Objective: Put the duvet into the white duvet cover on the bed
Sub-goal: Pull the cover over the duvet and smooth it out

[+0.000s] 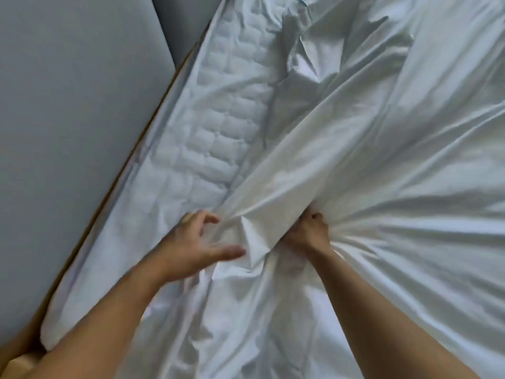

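The white duvet cover (382, 138) lies crumpled over most of the bed, its folds fanning out from a bunched point near the middle bottom. My right hand (308, 231) grips that bunch of cover, fingers curled into the cloth. My left hand (191, 242) is just left of it, blurred, with fingers spread and loosely bent over the cover's creased edge, holding nothing that I can make out. I cannot tell the duvet apart from the cover; a thicker lump (303, 64) rises further up the bed.
A white quilted mattress pad (216, 127) shows along the bed's left side. A brown wooden bed frame edge (114, 181) runs diagonally beside it. A grey wall or panel (68, 105) fills the left.
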{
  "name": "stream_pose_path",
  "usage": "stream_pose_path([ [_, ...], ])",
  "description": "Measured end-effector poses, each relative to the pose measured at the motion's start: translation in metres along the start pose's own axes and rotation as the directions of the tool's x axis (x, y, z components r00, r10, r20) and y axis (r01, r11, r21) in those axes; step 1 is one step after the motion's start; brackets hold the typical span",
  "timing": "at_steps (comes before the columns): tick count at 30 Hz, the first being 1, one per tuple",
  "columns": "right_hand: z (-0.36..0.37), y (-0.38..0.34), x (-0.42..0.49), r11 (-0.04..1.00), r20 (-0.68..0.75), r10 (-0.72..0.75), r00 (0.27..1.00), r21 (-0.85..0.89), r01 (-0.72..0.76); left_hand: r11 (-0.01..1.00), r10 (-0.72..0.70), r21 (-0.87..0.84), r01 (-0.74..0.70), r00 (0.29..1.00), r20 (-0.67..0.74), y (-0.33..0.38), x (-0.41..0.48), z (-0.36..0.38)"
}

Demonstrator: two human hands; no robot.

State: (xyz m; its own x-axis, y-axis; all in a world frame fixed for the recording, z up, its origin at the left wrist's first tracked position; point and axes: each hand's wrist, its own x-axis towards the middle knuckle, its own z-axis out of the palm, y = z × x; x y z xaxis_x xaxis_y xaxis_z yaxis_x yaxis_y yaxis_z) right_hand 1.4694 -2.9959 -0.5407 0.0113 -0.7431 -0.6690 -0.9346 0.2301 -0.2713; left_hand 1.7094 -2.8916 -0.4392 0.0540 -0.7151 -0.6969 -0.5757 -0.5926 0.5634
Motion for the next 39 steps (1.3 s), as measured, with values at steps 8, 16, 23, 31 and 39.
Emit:
stream_pose_path([
  [8,-0.013,0.016,-0.001,0.937,0.033,-0.186,0.982,0.308,0.167,0.990,0.104,0.101,-0.095,0.991,-0.089,0.124,0.169,0.074],
  [16,-0.121,-0.009,0.061,0.584,-0.478,0.228,0.848,0.764,0.273,0.778,0.628,0.385,-0.496,0.619,-0.472,0.097,0.114,0.028],
  [23,-0.061,-0.024,0.126,0.953,-0.113,0.021,0.993,0.301,0.014,0.967,0.007,-0.237,-0.092,0.941,-0.338,0.102,0.202,-0.019],
  [31,-0.100,-0.022,0.150,0.969,0.024,-0.119,0.993,-0.217,0.122,0.889,0.152,-0.439,-0.129,0.988,0.016,0.194,0.287,0.031],
  [39,-0.173,0.004,0.171,0.916,-0.667,-0.245,0.703,0.080,0.394,0.975,0.224,0.169,-0.147,0.654,-0.723,0.152,0.274,-0.039],
])
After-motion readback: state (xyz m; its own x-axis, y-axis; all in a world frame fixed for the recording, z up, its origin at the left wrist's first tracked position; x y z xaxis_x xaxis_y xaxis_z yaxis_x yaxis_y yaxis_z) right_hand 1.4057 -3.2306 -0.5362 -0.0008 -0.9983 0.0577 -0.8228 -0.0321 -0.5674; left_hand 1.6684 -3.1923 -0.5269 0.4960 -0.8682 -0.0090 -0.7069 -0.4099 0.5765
